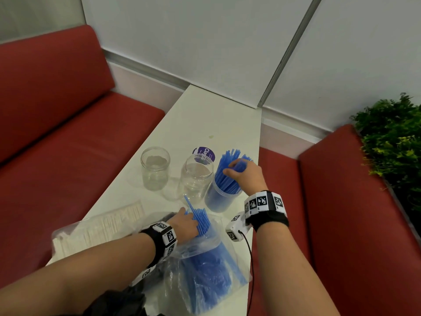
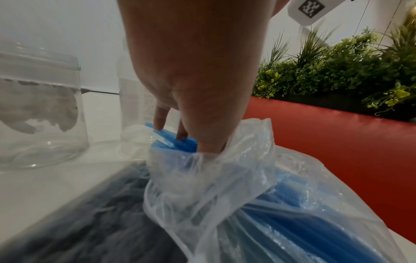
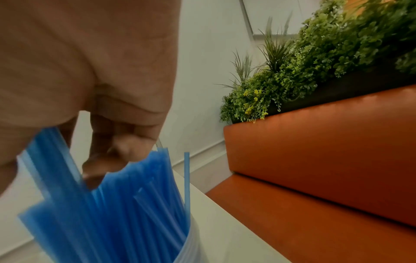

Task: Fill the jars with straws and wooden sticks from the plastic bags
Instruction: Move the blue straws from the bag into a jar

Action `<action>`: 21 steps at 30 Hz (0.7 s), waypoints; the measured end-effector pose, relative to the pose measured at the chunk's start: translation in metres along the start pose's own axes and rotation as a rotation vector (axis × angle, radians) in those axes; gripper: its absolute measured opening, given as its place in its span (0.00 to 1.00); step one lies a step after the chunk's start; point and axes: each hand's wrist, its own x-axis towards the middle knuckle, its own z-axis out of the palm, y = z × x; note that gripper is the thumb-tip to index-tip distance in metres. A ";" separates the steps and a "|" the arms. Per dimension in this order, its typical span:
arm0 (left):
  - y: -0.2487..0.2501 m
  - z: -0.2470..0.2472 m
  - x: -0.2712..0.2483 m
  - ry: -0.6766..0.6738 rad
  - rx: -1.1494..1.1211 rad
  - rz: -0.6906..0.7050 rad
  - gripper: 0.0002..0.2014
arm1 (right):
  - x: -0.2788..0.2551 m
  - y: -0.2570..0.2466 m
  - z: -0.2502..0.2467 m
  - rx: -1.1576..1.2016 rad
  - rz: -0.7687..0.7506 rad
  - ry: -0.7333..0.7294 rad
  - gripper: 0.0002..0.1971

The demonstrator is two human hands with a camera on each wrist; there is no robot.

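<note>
Three clear jars stand on the white table [image 1: 200,115]. The left jar [image 1: 155,167] and the middle jar [image 1: 197,179] hold nothing. The right jar [image 1: 222,200] is packed with blue straws [image 1: 227,176], and my right hand [image 1: 234,168] grips their tops, fingers curled in among them [image 3: 101,170]. A clear plastic bag [image 1: 205,270] of blue straws lies near the front edge. My left hand [image 1: 190,216] reaches into its mouth and holds a bunch of straws [image 2: 178,144] between thumb and fingers [image 2: 159,121]. A bag of wooden sticks [image 1: 102,224] lies at the left.
A purple lid [image 1: 204,153] lies behind the jars. Something dark [image 2: 90,213] lies under the straw bag. Red benches [image 1: 68,133] flank the narrow table, and green plants [image 1: 394,142] stand behind the right bench. The wall closes the table's far end.
</note>
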 end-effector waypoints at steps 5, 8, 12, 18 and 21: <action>-0.005 -0.005 0.000 -0.041 0.017 0.010 0.15 | 0.002 -0.007 0.001 0.020 -0.243 0.496 0.12; -0.005 -0.008 0.001 -0.056 0.031 0.017 0.14 | 0.002 -0.001 0.022 -0.278 -0.234 0.517 0.21; -0.003 -0.006 0.003 -0.085 0.036 0.030 0.13 | -0.004 0.028 0.055 -0.565 0.016 0.092 0.34; -0.008 -0.009 0.001 -0.086 0.012 0.037 0.13 | -0.004 0.031 0.049 -0.437 0.069 0.059 0.36; -0.010 -0.011 -0.001 -0.069 0.042 0.027 0.13 | -0.014 0.025 0.047 -0.346 -0.046 0.285 0.27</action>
